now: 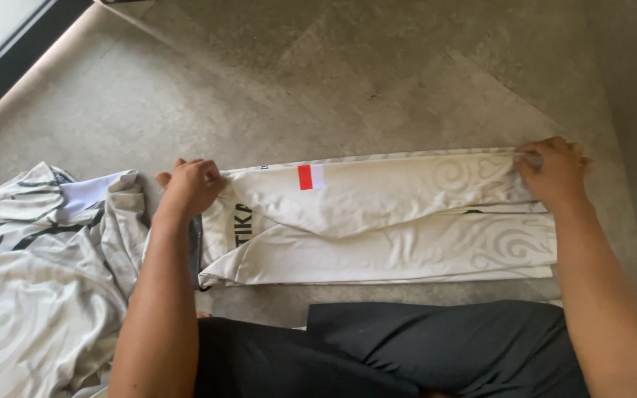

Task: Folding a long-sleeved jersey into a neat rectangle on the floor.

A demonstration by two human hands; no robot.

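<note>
White jersey [377,228] lies folded into a long strip on the grey floor [348,81], a heap of patterned shirts [31,280] left of it. Left hand [189,184] grips its collar end, right hand [554,171] pinches the far top corner. Looks thin, limp and slick, so best held by the ends.

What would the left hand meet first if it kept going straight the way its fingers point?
Only bare floor, it seems: the left hand grips the folded shirt at its far edge, pointing away.
</note>
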